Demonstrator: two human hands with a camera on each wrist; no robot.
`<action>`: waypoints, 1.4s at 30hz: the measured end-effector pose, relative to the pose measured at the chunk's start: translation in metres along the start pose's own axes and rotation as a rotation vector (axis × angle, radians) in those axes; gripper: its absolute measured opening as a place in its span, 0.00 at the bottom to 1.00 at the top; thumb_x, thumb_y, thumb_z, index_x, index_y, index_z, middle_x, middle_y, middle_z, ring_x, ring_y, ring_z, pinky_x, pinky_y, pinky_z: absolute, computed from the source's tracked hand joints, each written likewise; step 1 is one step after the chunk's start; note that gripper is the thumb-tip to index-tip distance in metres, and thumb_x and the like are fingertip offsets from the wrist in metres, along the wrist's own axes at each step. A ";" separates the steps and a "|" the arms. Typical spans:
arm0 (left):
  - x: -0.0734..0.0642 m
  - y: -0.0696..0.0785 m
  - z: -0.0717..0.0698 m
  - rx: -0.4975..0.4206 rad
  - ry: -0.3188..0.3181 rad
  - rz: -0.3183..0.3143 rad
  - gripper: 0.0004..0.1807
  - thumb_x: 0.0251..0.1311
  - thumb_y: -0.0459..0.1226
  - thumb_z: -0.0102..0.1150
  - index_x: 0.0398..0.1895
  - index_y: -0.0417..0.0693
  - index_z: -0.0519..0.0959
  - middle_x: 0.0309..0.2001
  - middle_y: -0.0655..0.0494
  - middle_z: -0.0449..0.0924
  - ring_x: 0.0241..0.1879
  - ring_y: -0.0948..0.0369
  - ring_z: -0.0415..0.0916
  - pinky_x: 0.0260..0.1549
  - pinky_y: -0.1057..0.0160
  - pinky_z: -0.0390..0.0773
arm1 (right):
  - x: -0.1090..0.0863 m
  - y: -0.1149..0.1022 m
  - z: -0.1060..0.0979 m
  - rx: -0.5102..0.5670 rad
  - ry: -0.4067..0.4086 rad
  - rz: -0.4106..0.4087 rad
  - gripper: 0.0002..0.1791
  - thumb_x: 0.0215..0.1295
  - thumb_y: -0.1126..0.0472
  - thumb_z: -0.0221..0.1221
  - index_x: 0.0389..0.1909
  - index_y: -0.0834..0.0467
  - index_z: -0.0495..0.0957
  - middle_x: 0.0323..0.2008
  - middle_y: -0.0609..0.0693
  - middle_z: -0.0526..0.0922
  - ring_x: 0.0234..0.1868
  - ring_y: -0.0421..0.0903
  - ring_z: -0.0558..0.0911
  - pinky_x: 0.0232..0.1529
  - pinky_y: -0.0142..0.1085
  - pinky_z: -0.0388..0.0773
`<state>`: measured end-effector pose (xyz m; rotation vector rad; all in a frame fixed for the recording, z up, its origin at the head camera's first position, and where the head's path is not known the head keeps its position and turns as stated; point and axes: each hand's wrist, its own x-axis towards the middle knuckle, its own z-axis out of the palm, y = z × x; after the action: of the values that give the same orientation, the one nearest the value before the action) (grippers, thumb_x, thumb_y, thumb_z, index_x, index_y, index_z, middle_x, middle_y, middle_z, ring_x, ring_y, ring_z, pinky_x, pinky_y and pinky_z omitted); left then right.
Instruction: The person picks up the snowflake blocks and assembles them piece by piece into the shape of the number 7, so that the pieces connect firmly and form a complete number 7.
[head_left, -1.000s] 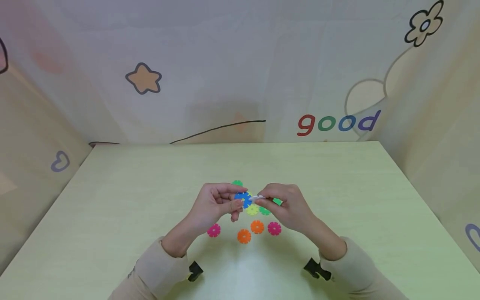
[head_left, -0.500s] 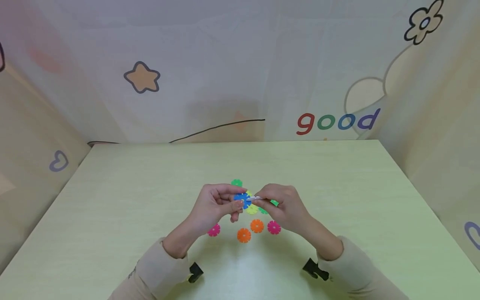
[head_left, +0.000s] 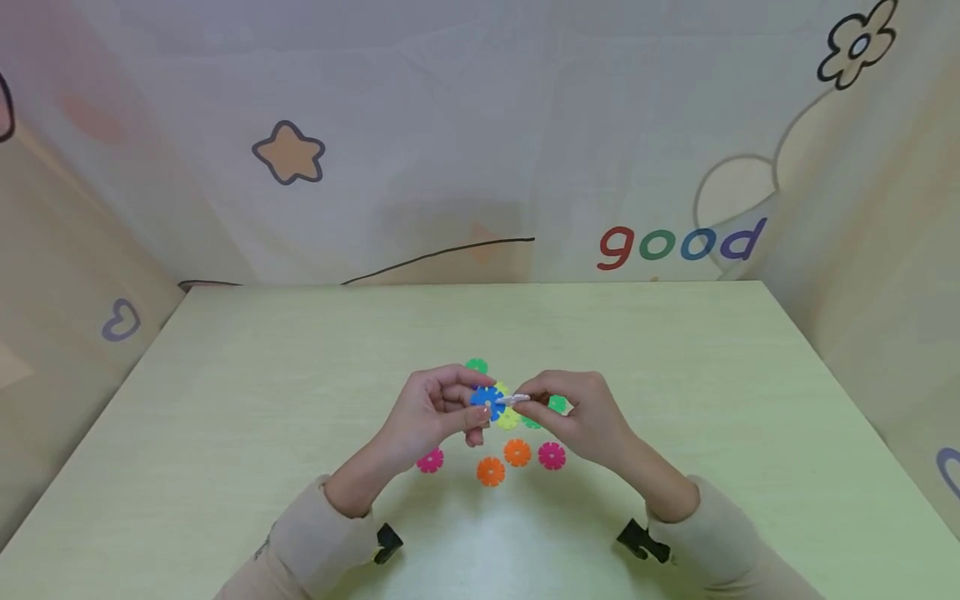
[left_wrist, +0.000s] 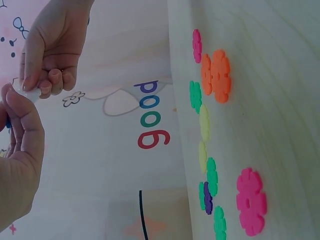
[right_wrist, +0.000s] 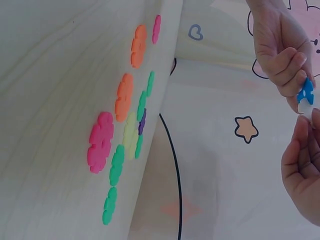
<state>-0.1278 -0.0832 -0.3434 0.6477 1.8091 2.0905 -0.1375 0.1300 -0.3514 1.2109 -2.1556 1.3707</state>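
Note:
My left hand (head_left: 427, 417) pinches a blue notched flower-shaped plastic disc (head_left: 485, 404) between thumb and fingers, its face toward the head camera. Opposite it, my right hand (head_left: 588, 412) pinches a white disc (head_left: 516, 400) of the same sort, seen nearly edge-on. The white disc's edge meets the right rim of the blue disc (right_wrist: 306, 92); whether their notches interlock I cannot tell. Both hands are held above the table, as the wrist views show. Fingertips hide much of the white disc (right_wrist: 305, 107).
Below the hands, several loose discs lie flat on the pale table (head_left: 262, 400): orange (head_left: 491, 472), pink (head_left: 552, 456), green (head_left: 476, 367) and yellow (head_left: 508, 419). A purple one (left_wrist: 208, 198) shows in the wrist views. A printed cloth backdrop (head_left: 420, 125) stands behind the table.
The white disc overlapped the blue one more half a second ago; now it sits at the blue rim, slightly turned. My right hand has shifted a little to the right.

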 end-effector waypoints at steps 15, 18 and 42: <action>-0.001 -0.003 -0.001 0.045 -0.002 -0.023 0.15 0.58 0.26 0.54 0.49 0.29 0.70 0.25 0.51 0.78 0.20 0.61 0.77 0.28 0.63 0.80 | -0.003 -0.006 0.000 0.024 0.012 0.103 0.07 0.48 0.76 0.63 0.28 0.63 0.80 0.22 0.50 0.82 0.22 0.40 0.78 0.22 0.31 0.75; 0.000 -0.005 -0.001 0.065 -0.024 -0.015 0.15 0.60 0.28 0.53 0.49 0.30 0.71 0.25 0.49 0.78 0.20 0.61 0.77 0.28 0.62 0.80 | -0.003 -0.005 0.002 0.043 0.016 0.071 0.07 0.47 0.76 0.64 0.27 0.64 0.80 0.22 0.51 0.82 0.22 0.42 0.79 0.23 0.31 0.76; -0.004 -0.008 -0.009 0.179 -0.033 -0.015 0.11 0.55 0.29 0.59 0.42 0.34 0.77 0.27 0.44 0.79 0.22 0.57 0.78 0.28 0.57 0.80 | -0.024 0.053 -0.029 -0.135 -0.367 0.544 0.14 0.51 0.65 0.65 0.41 0.65 0.79 0.32 0.54 0.79 0.28 0.42 0.78 0.29 0.32 0.75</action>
<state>-0.1292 -0.0915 -0.3532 0.7061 1.9912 1.9119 -0.1695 0.1768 -0.3836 0.9137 -2.9436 1.2257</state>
